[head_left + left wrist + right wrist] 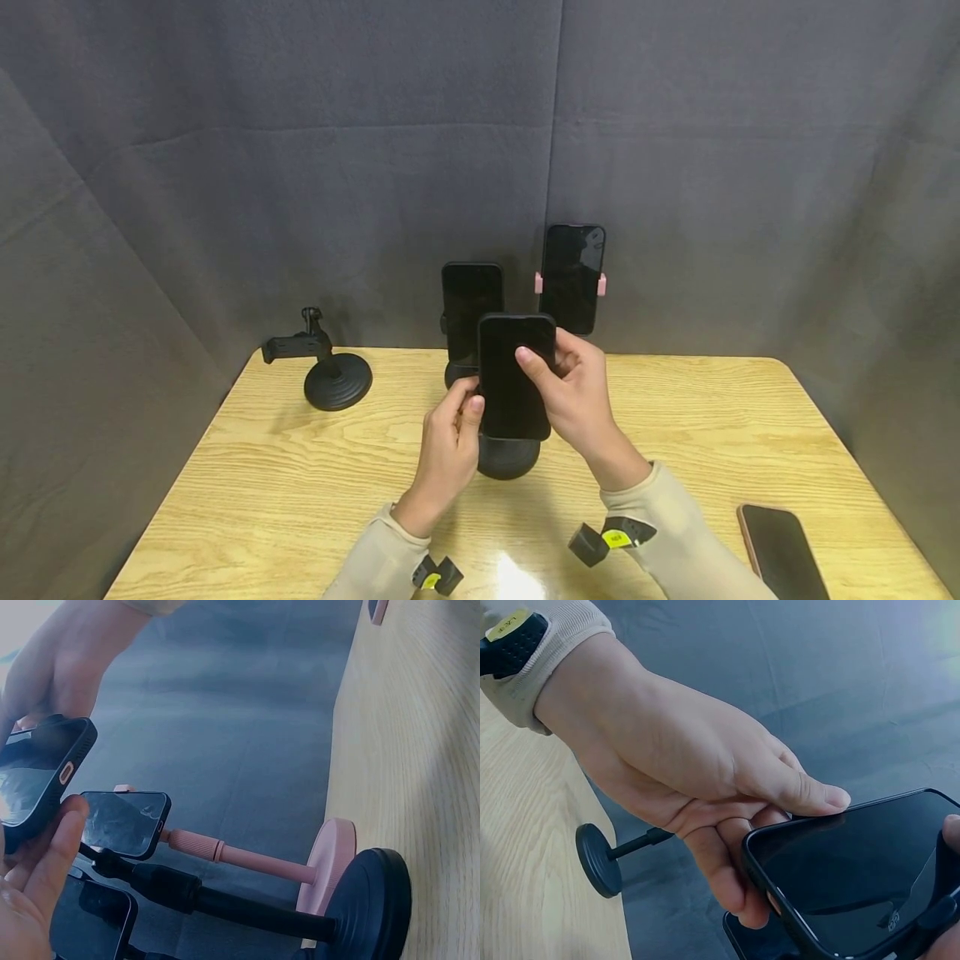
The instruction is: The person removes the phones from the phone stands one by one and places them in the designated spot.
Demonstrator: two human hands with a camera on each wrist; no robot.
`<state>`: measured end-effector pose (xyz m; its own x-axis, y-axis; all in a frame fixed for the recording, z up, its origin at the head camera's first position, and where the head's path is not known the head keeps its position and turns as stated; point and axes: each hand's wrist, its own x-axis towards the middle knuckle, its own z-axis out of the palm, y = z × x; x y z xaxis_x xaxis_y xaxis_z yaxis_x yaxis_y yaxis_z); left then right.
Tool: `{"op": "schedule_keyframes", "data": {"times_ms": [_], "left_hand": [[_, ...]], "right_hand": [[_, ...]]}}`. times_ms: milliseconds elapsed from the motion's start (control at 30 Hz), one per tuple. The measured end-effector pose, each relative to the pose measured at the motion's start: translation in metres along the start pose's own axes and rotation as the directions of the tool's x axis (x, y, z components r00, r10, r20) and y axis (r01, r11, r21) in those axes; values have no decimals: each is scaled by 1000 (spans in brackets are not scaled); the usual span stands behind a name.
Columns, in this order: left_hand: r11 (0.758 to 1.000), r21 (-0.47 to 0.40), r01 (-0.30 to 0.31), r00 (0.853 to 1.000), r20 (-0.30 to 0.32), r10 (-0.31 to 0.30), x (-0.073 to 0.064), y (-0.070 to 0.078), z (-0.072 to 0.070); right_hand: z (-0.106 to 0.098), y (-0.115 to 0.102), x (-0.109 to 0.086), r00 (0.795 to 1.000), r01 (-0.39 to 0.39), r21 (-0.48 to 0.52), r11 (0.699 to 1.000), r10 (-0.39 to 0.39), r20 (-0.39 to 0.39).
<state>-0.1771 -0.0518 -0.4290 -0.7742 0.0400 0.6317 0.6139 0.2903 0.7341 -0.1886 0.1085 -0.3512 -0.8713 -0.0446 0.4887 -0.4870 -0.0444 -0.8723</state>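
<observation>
A black-cased phone (pixel 513 383) is upright between both hands, its dark screen toward me. My right hand (pixel 581 396) grips its right side, the thumb lying over the screen and the other fingers behind. Along the left edge, my left hand (pixel 444 446) holds the phone with thumb and bent fingers; the right wrist view shows this thumb (pixel 821 796) at the rim. Below the phone is the round base (pixel 508 458) of a black stand, whose pole (pixel 255 911) shows in the left wrist view. The phone hides the stand's top in the head view.
Behind stand another phone (pixel 472 308) on a black stand and a phone (pixel 572 275) in a pink holder. A phoneless black stand (pixel 337 381) is at the back left. One more phone (pixel 783 550) lies at the right front of the wooden table (pixel 300 492). Grey curtains (pixel 360 192) surround it.
</observation>
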Motion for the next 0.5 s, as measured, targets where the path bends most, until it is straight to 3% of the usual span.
{"op": "schedule_keyframes", "data": {"times_ms": [500], "left_hand": [[1000, -2, -11, 1000, -4, 11, 0, -1, 1]], "right_hand": [[2, -1, 3, 999, -13, 14, 1000, 14, -31]]}}
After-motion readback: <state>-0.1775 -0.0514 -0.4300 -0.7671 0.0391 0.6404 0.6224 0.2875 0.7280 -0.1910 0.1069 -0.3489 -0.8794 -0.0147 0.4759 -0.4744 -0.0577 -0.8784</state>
